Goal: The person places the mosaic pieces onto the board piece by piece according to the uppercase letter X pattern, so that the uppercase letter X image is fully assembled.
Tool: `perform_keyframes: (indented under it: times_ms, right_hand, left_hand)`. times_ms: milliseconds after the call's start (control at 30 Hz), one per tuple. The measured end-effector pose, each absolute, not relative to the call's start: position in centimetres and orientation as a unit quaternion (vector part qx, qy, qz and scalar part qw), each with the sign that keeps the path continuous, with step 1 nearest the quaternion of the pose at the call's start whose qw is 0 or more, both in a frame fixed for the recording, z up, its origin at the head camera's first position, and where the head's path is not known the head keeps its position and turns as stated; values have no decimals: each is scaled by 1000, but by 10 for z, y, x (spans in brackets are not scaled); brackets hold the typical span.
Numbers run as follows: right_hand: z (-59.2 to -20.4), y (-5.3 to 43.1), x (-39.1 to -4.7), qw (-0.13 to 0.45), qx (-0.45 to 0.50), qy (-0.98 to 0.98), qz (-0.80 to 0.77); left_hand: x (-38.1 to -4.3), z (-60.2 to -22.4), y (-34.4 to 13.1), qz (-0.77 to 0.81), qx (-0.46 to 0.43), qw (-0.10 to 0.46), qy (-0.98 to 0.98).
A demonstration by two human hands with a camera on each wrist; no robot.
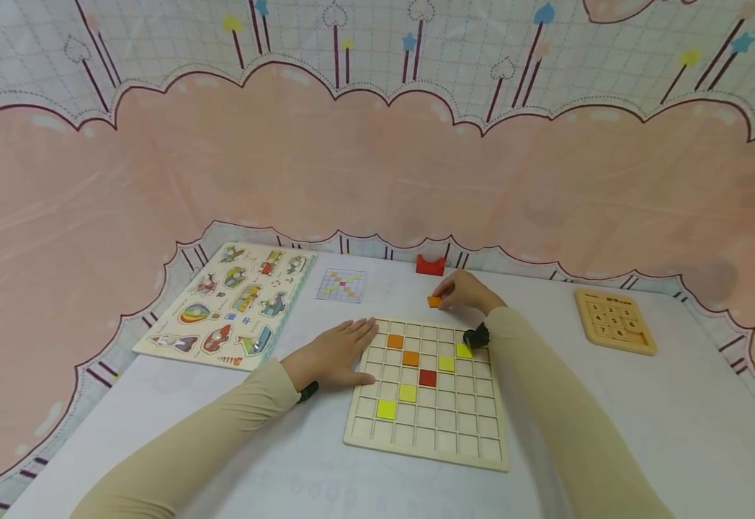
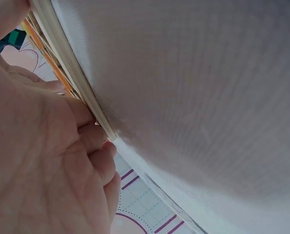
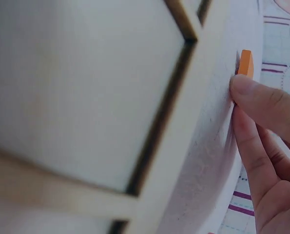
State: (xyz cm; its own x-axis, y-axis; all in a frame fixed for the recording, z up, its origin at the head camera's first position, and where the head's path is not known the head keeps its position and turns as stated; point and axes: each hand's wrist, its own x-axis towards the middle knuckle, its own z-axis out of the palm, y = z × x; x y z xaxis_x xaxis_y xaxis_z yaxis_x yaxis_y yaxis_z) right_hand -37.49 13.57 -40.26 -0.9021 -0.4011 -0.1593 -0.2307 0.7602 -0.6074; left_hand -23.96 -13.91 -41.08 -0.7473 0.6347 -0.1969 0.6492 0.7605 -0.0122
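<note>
A wooden grid board (image 1: 416, 437) lies on the white table with orange, yellow and red square tiles in some cells, among them a red tile (image 1: 427, 378) near the middle. My left hand (image 1: 337, 353) rests at the board's left edge, its fingers extended; the left wrist view shows the fingers against the board's side (image 2: 79, 78). Beyond the far edge of the board, my right hand (image 1: 465, 292) pinches an orange tile (image 1: 434, 302) between thumb and fingers. In the right wrist view this orange tile (image 3: 246, 63) sticks out past the thumb tip.
A small pattern card (image 1: 341, 285) lies behind the board, with a red block (image 1: 430, 265) to its right. At the left is a vehicle picture puzzle board (image 1: 222, 310). A wooden number puzzle (image 1: 614, 321) lies at the right. A patterned cloth (image 1: 377, 158) hangs behind the table.
</note>
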Motion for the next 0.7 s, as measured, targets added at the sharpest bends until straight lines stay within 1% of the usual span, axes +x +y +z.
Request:
perform_keyframes:
  times_ms: [200,433,567,700]
  right_hand:
    - [-400,142,-374,155,-186,921,-305]
    - [-398,151,-366,151,-208,917,-305]
    - [-394,153,-354,155,-215,909,-321]
    - [-386,154,-336,152,-228,904,-328]
  left_hand:
    - [-242,-412,-138,-46,347,94,932]
    - [-244,-414,-138,-60,351,93,930]
    - [-244,-415,-139,-58,347,101,931]
    - [-245,-414,-140,-64,343,103,931]
